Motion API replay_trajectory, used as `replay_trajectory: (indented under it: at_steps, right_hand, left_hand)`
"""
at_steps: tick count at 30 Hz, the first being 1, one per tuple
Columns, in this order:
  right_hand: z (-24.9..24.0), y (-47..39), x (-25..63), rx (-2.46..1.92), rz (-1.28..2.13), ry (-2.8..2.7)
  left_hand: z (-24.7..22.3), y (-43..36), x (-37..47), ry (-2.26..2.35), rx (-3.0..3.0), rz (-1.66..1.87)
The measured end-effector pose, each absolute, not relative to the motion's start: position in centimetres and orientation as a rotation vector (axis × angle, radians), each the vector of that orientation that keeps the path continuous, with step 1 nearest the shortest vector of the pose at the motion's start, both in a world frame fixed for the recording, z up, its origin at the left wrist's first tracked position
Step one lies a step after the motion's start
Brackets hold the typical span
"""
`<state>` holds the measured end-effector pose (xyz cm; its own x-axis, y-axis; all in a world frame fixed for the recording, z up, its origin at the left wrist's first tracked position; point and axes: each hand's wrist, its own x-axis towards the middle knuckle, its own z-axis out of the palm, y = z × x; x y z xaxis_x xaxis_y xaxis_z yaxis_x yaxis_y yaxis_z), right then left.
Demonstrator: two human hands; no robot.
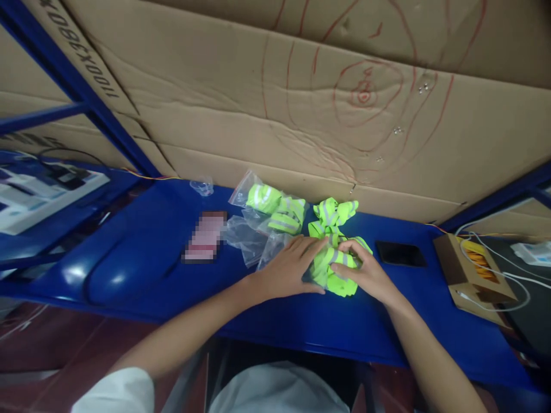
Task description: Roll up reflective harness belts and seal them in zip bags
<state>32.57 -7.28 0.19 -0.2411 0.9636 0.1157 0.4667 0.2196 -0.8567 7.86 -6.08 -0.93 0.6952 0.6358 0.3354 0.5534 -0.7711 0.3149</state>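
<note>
On the blue table, a crumpled bundle of fluorescent yellow-green reflective straps [342, 281] with silver stripes lies between my hands. My left hand [286, 269] cups its left side, thumb below and fingers above; clear plastic shows beside this hand. From the right, my right hand [368, 274] grips the bundle with bent fingers. More yellow-green reflective straps [333, 212] lie loosely just behind it. To the left, two rolled reflective bundles [286, 215] sit in or on clear plastic bags. Another clear bag [247, 235] lies crumpled near my left hand, which partly hides the plastic.
A blurred-out pink phone-like item [205, 236] lies left, a dark phone [400, 253] right. An open cardboard box [473, 275] with white cables stands at the right edge. A cardboard wall [215, 126] rises behind the blue table [146, 258]. White power strips [51, 192] sit far left.
</note>
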Motion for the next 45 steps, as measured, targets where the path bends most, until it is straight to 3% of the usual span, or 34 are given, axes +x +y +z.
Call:
replay_trajectory:
  at_steps: [8, 15, 20, 25, 37, 45]
  right_hand:
    - [-0.8, -7.7, 30.9, -1.362, 0.783, -1.701]
    - [-0.2, -8.3, 29.8, -1.385, 0.849, -1.719]
    - [-0.8, -8.7, 30.3, -1.251, 1.186, -1.531]
    - [-1.2, -8.9, 30.8, -1.142, 1.393, -1.531]
    - [-2.5, -9.4, 28.9, -1.401, 0.864, -1.582]
    - [-2.3, -8.5, 29.4, -1.350, 0.969, -1.364]
  left_hand:
    - [-2.0, -5.9, 8.0, 0.900, 2.772, 0.720]
    - [-1.2, -5.4, 8.2, 0.767, 2.919, 0.542]
    - [-2.1, -5.4, 7.3, 0.940, 2.956, 0.804]
    - [-2.9, -5.5, 7.2, 0.995, 2.925, 0.788]
    - [-3.8, -6.6, 9.0, 1.002, 2.895, 0.803]
    - [-3.1, -7.1, 9.0, 1.130, 2.932, 0.813]
